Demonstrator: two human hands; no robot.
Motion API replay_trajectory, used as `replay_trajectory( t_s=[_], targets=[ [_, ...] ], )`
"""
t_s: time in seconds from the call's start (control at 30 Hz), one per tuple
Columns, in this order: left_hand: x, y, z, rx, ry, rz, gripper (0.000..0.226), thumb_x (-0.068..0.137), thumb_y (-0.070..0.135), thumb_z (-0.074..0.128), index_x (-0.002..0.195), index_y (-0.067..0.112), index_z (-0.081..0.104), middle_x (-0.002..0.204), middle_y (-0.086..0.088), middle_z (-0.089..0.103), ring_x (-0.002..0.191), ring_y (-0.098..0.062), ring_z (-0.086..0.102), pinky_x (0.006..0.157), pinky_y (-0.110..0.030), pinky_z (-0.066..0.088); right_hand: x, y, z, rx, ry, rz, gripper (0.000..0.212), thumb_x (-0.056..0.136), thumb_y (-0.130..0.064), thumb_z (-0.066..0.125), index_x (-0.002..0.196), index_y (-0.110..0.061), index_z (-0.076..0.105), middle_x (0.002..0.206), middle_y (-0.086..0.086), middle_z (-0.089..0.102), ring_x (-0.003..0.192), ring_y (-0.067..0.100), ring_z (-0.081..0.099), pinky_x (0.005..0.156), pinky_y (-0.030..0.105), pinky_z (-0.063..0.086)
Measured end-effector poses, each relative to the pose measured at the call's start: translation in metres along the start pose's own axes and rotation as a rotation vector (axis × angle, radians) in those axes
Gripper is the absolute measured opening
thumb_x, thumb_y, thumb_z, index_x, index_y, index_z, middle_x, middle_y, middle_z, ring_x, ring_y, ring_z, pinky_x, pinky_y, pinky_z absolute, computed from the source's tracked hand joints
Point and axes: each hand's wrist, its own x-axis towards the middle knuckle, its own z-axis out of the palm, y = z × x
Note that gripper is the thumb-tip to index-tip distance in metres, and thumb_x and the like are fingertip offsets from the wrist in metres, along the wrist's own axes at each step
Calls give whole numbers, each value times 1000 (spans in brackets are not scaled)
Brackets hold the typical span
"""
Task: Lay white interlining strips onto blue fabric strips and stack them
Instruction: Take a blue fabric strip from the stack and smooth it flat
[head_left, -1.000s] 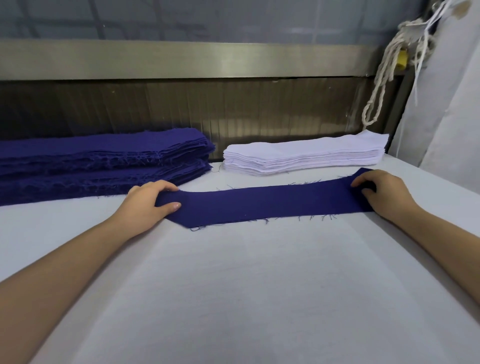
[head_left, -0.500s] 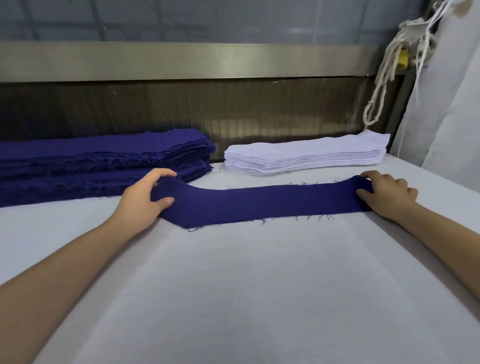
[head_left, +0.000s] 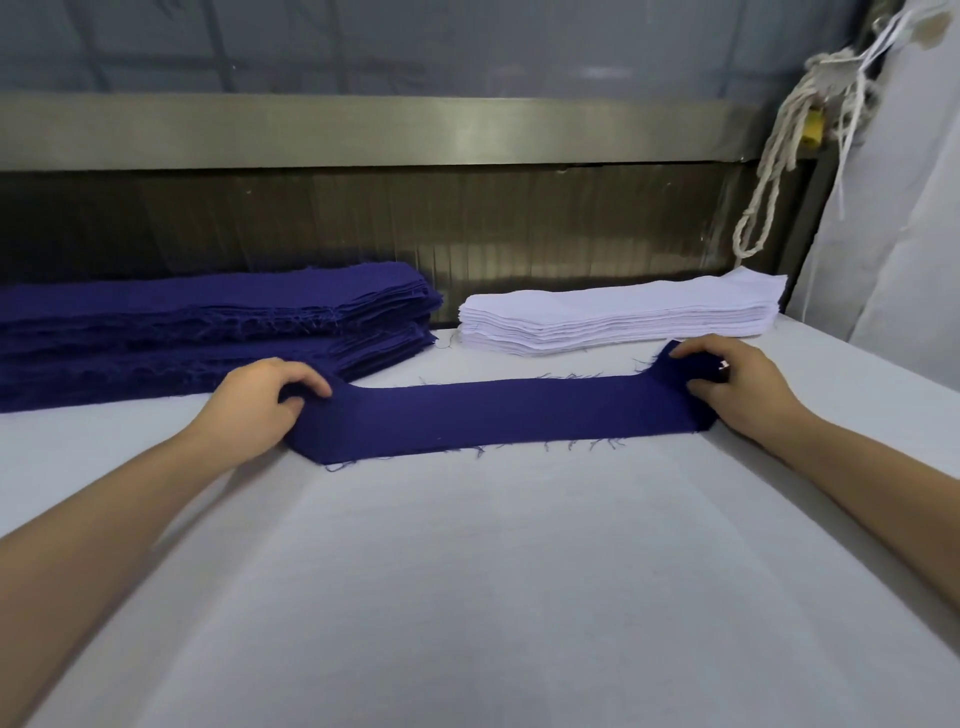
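Two hands hold one blue fabric strip (head_left: 498, 415) across the white table (head_left: 493, 597): your left hand (head_left: 254, 405) grips its left end, your right hand (head_left: 737, 384) pinches its right end. Behind lie the blue stack (head_left: 208, 322) and, right of it, the white interlining stack (head_left: 623, 317).

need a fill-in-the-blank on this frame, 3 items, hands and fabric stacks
1. The left hand and right hand each grip one end of a single ___ fabric strip.
2. The stack of white interlining strips lies to the ___ of the stack of blue strips.
3. The held strip has ___ white interlining on it.

Missing words: blue; right; no
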Motion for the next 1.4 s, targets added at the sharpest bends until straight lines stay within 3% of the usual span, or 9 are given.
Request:
replay_trajectory(
  t_s=[0.13,0.33,0.43,0.53,0.6,0.7,0.87,1.4],
  targets=[
    [-11,-26,-14,92,-27,-110,35,85,-9,51,102,15,70,114,-8,62,108,-25,54,86,-27,36,4,-17,16,-65,-111,-28,30,78,8,61,98,-14,68,102,1,56,92,15,46,70,18,29],
    [-23,-55,-35,183,11,-361,27,84,0,52,93,21,66,107,-9,64,82,-24,52,69,-32,37,9,-54,50,-117,-161,-111,26,77,5,62,96,-10,69,95,3,49,86,15,45,63,16,26],
    [-28,-61,-44,398,10,-431,19,87,15,55,98,26,65,117,-7,59,97,-28,51,79,-34,39,9,-72,64,-203,-218,-170,26,80,2,60,101,-11,68,97,2,46,91,17,47,68,18,27],
    [-33,-59,-45,659,45,-453,20,88,34,57,108,33,64,129,-4,43,115,-34,34,96,-39,28,7,-86,74,-355,-238,-205,30,84,-6,57,111,-16,65,122,6,43,115,26,40,89,26,32],
    [-35,-51,-40,648,93,-430,23,89,41,55,109,33,64,129,-3,39,117,-31,27,97,-40,25,4,-94,76,-464,-186,-290,32,86,-9,54,114,-20,65,135,3,38,124,27,31,99,33,28],
    [-34,-30,-22,589,36,-360,41,93,51,40,118,25,60,127,-5,41,117,-31,31,96,-41,30,1,-105,82,-453,-241,-386,31,90,-10,47,112,-19,67,129,1,52,117,25,44,97,33,36],
    [-30,-15,-6,473,-168,-511,72,90,67,21,137,15,39,144,-11,32,131,-35,28,100,-48,31,-11,-115,100,-396,-354,-377,32,96,-20,42,122,-21,59,125,2,57,115,25,48,97,36,38],
    [-13,-64,-28,283,-181,-651,63,92,58,40,138,14,38,148,-11,24,134,-40,26,110,-55,14,-3,-164,136,-406,-499,-308,36,97,-30,40,131,-28,50,133,5,46,120,32,40,99,39,33]
  ],
)
